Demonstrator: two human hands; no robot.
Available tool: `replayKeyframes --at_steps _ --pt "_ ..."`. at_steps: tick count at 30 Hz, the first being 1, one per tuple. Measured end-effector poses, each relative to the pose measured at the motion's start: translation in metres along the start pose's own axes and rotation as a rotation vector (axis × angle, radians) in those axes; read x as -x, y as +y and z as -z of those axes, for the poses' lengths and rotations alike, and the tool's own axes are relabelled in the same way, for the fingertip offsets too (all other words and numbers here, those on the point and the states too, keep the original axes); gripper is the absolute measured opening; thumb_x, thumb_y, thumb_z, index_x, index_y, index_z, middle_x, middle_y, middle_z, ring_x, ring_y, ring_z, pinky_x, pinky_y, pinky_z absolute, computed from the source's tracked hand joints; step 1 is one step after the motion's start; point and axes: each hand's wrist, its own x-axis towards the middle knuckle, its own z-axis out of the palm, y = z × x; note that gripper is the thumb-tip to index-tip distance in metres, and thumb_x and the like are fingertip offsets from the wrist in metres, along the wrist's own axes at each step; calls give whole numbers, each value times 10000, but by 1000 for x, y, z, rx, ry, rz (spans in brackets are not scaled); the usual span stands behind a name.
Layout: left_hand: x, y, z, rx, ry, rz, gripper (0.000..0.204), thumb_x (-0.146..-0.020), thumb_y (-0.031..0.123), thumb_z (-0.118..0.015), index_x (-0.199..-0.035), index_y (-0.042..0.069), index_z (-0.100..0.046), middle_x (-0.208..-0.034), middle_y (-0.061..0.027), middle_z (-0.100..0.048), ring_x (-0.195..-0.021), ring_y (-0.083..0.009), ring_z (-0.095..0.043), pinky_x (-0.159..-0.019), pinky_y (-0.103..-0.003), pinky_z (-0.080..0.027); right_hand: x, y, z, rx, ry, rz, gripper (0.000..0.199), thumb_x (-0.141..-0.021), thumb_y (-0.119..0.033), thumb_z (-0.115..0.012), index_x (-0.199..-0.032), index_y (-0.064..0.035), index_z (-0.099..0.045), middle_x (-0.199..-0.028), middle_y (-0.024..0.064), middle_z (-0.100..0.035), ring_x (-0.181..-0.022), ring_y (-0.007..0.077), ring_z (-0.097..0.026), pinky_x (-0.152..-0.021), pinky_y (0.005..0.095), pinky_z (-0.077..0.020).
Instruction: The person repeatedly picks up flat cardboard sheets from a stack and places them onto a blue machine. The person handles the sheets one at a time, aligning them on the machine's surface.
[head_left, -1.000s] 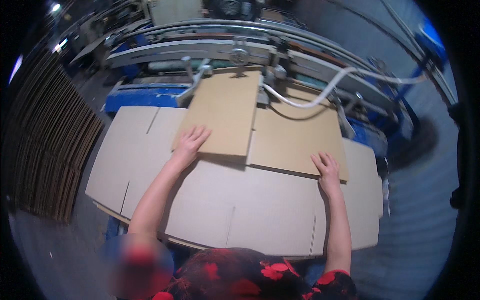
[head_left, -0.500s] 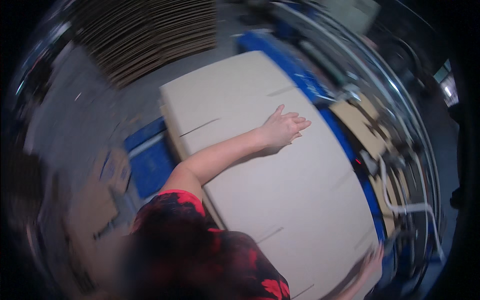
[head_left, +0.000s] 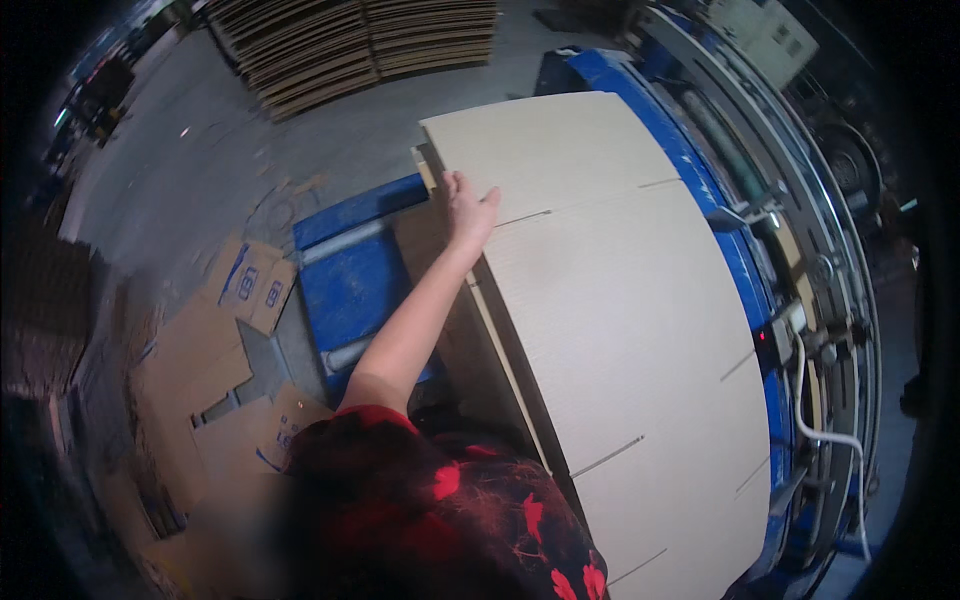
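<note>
A large flat cardboard sheet (head_left: 630, 300), pale and scored with short slots, lies on top of a stack beside a machine. My left hand (head_left: 468, 212) is at the sheet's left edge, thumb and fingers apart, holding nothing that I can see. Below the sheet's left edge, the lighter edge of another cardboard layer (head_left: 510, 385) shows past a dark strip. My right hand is out of the picture.
The machine's blue frame (head_left: 740, 255) and metal rails run along the right, with a white cable (head_left: 836, 437). Left of the stack is a blue platform (head_left: 350, 285). Loose printed cardboard pieces (head_left: 215, 370) lie at left. A tall cardboard stack (head_left: 370, 45) stands behind.
My left hand has moved from the middle of the sheet to its left edge. My right hand, at the sheet's near right edge before, has left the view. The view has shifted.
</note>
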Motion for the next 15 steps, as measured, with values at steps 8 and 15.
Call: replayKeyframes --at_steps 8,15 --pt "-23 27 19 403 -148 162 751 -830 213 -663 -1404 -58 -262 -1447 -258 -250 -1342 -348 -277 -1102 -432 -247 31 22 89 -382 100 17 495 -846 -232 -534 -1237 63 -463 -1199 118 -520 -1061 237 -508 -925 366 -415" --pt "-36 104 68 849 -372 -90 176 -849 26 -571 -1015 9 -515 -1000 -97 -565 -946 -217 -554 -847 -373 -482 67 -13 82 -445 264 -11 597 -817 -115 -580 -1347 50 -360 -1305 150 -474 -1150 267 -488 -958 385 -419"
